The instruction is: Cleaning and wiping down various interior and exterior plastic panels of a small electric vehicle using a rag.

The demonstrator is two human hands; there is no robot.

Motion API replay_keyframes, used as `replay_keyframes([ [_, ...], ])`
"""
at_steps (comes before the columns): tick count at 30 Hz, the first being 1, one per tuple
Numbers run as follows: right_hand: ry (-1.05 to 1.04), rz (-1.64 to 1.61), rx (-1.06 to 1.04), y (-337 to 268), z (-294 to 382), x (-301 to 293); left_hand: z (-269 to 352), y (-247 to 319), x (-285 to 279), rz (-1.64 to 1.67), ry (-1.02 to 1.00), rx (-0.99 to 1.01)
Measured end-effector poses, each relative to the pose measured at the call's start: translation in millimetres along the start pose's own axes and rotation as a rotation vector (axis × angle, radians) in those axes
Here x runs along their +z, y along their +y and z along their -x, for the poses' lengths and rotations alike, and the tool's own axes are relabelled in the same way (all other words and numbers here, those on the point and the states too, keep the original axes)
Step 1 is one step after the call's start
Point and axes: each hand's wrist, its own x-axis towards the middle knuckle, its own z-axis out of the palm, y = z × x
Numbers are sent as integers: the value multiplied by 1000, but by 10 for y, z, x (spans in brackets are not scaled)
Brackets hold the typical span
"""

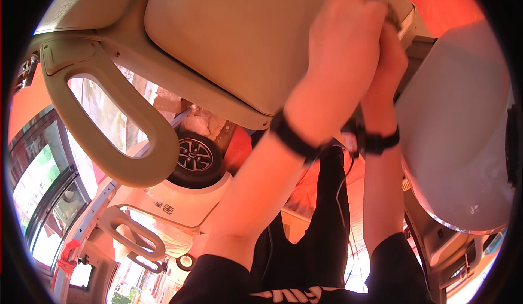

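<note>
My left hand (pixel 347 30) is closed in a fist at the upper right, over the edge of a wide beige panel (pixel 237 38). Just behind it, partly hidden by the left wrist, is my right hand (pixel 390 65). Between and beyond the fingers shows a small olive-brown object (pixel 392 17); motion blur hides what it is. The fingers of both hands look curled about it. Each wrist wears a black strap (pixel 294 138), and a small device with a cable (pixel 351 140) hangs by the right one.
A beige loop-shaped handle (pixel 163 153) juts out at left, with a smaller loop handle (pixel 139 234) lower down. A black-tyred wheel (pixel 195 157) stands by a white panel (pixel 179 206) bearing writing. At right, a large glossy grey curved panel (pixel 457 140) stands close to my right arm.
</note>
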Motion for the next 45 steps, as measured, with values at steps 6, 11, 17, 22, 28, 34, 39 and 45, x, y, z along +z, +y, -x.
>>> replay_keyframes([
  [6, -169, 123, 76, 110, -726, 599, -1071, -705, 366, -128, -333, -93],
  [11, -102, 161, -249, 247, -374, 716, -443, -710, -109, -131, -169, -212],
  [17, -397, -101, -275, -266, 253, 630, 583, -334, -748, -411, -15, -371],
  [22, -741, -257, -204, -361, 888, 180, 1460, 114, -874, -473, -100, -550],
  [28, -835, -216, 3, -78, 1278, -613, 1916, 389, -562, -160, -242, -490],
  [34, -261, -261, 216, 232, 635, -427, 675, 280, 139, -35, -98, -137],
  [39, -259, 962, -505, 1331, -747, 279, -488, -199, 495, -127, -42, -169],
  [45, -458, 506, -229, 378, -690, 981, -210, -841, -22, -198, 217, -277],
])
